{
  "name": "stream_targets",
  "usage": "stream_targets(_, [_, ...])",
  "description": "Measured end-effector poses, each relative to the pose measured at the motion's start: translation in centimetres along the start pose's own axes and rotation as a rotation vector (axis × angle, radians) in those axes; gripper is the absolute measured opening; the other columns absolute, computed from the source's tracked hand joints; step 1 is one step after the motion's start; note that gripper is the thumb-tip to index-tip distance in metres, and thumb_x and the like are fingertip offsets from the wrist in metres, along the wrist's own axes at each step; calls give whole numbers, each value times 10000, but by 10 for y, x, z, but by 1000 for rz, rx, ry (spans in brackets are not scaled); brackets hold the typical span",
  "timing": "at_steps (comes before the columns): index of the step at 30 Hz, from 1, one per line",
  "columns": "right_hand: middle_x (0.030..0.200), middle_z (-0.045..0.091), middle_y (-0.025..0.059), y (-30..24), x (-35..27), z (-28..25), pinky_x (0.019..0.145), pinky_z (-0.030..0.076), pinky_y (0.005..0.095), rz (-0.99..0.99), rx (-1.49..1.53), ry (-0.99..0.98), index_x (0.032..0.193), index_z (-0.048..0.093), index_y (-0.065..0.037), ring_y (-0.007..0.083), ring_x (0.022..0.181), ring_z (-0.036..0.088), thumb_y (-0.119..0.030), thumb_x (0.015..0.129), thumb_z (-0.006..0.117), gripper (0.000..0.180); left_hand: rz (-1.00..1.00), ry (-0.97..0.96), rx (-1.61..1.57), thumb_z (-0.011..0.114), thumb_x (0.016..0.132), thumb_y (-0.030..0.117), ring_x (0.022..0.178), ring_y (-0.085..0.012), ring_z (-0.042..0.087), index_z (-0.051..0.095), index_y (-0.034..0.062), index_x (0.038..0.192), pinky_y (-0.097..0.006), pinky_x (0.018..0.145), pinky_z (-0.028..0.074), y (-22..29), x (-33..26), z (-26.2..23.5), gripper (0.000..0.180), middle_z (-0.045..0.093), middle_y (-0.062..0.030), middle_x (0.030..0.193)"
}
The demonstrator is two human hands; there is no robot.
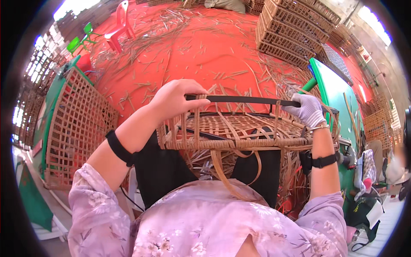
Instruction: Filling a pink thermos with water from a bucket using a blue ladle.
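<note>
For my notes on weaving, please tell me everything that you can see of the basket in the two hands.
The basket is brown, apparently rattan or bamboo: an open lattice, a dense woven edge nearest the body, and uprights reaching a dark strip. Loose ends hang from the near side. It sits above the legs; the left hand and gloved right hand grip the strip.

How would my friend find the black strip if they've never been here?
Start at the big red floor, then look down to the tan woven basket. The black strip runs along its top from the bare left hand to the gloved right hand. Other dark strips show lower in the basket, but only this one spans both hands.
</note>
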State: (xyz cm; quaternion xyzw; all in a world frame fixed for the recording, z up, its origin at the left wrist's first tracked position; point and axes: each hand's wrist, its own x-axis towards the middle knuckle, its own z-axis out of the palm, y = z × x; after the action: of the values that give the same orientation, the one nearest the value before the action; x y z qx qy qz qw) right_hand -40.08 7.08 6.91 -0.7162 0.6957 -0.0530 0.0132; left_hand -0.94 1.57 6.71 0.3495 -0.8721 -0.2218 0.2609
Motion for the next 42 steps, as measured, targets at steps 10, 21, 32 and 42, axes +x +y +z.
stream_targets(10, [1077, 643, 147, -118, -27, 31, 806, 513, 343, -382, 822, -55, 1117, 617, -27, 234, 909, 652, -168, 879, 647, 279, -35, -220, -49, 750, 780, 255, 1003, -253, 600, 716, 37, 972, -380, 935, 442, 2, 17, 1, 293, 696, -105, 993])
stream_targets(21, [711, 613, 120, -192, -29, 62, 577, 477, 337, 21, 1306, -210, 984, 629, 13, 195, 586, 578, -262, 953, 552, 288, 179, -37, -31, 652, 863, 211, 883, -281, 641, 714, 32, 915, -401, 919, 446, -8, 9, 12, 196, 699, -110, 903])
stream_targets(32, [542, 378, 0, -207, -28, -65, 441, 279, 261, -633, 789, 631, 587, 447, -54, 106, 463, 337, -28, 873, 622, 337, -129, 115, -166, 525, 928, 283, 643, -321, 593, 646, 4, 749, -409, 620, 463, -7, 4, 21, 353, 608, -142, 649])
stream_targets(42, [543, 458, 62, -192, -31, -7, 453, 348, 277, -305, 727, 226, 696, 588, -17, 103, 473, 404, -122, 875, 671, 223, 2, 9, -128, 604, 880, 214, 706, -307, 625, 694, 10, 845, -411, 934, 476, -7, -2, 22, 226, 656, -165, 731])
